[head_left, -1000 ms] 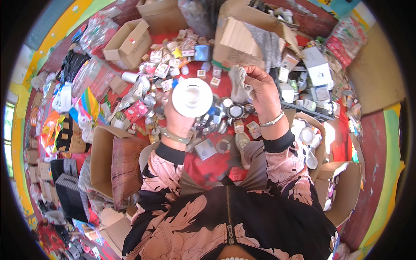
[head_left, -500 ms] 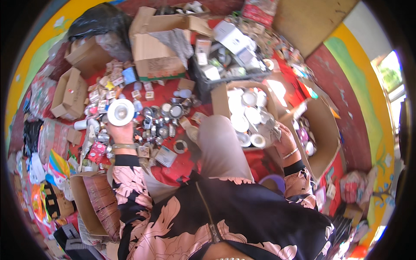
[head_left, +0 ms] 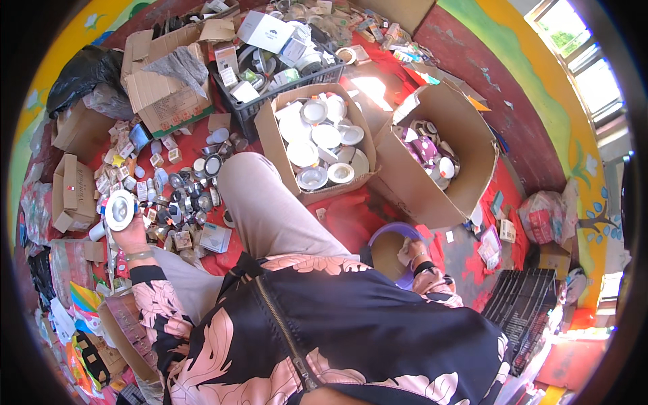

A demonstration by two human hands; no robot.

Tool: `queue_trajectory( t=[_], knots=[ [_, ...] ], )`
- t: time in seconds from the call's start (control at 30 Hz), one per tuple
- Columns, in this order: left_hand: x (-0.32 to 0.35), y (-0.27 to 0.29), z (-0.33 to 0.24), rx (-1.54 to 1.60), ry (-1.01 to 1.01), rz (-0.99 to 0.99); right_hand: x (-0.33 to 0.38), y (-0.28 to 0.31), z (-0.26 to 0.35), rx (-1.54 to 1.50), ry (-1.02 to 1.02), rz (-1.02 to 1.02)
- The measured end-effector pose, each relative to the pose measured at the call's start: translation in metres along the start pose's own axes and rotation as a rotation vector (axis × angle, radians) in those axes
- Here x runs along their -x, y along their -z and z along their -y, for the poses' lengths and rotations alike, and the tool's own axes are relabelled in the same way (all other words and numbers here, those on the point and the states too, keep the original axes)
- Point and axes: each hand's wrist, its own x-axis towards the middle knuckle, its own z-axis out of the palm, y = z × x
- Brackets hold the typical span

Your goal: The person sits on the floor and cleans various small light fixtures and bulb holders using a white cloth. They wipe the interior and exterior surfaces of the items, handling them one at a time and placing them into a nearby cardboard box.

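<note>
Seen from above, a person sits on a red floor [head_left: 351, 216] amid clutter, one knee [head_left: 246, 179] raised in the middle. The left hand [head_left: 127, 229], out at the left, is closed around a round white light fitting [head_left: 119, 209], gripping it from below with its flat face turned up, above a spread of small boxes and metal lamp parts [head_left: 179, 196] lying loose on the floor. The right hand [head_left: 410, 251] reaches down at the right into a purple tub [head_left: 388, 236]; its fingers are curled, but whether they grip anything cannot be told. Ahead stand two open cardboard boxes: the middle box [head_left: 270, 135] holds many white round fittings laid flat, and the right box [head_left: 466, 142] holds a smaller heap of white and purple pieces. Judging by this, sorting looks partly done: a good number of fittings already sit in the boxes, while many loose parts remain on the floor by the left hand, and the fitting held there is not yet in any box. A dark crate [head_left: 226, 88] of mixed packages stands behind.
</note>
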Motion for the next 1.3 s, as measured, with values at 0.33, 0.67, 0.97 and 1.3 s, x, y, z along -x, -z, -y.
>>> queue_trajectory(
  t=[0.33, 0.67, 0.97, 1.3],
  knots=[
    [0.04, -0.041, -0.028, -0.086, -0.174, -0.272, -0.027, -0.056, 0.05, 0.436, -0.145, 0.04],
    [0.067, -0.09, -0.018, -0.018, -0.202, -0.368, -0.062, -0.068, 0.062, 0.465, -0.1, 0.055],
    [0.06, -0.143, 0.011, -0.06, -0.166, -0.352, -0.069, -0.064, 0.058, 0.38, -0.115, 0.035],
    [0.06, -0.154, 0.014, -0.063, -0.073, -0.277, -0.076, -0.059, 0.056, 0.292, -0.156, 0.006]
  ],
)
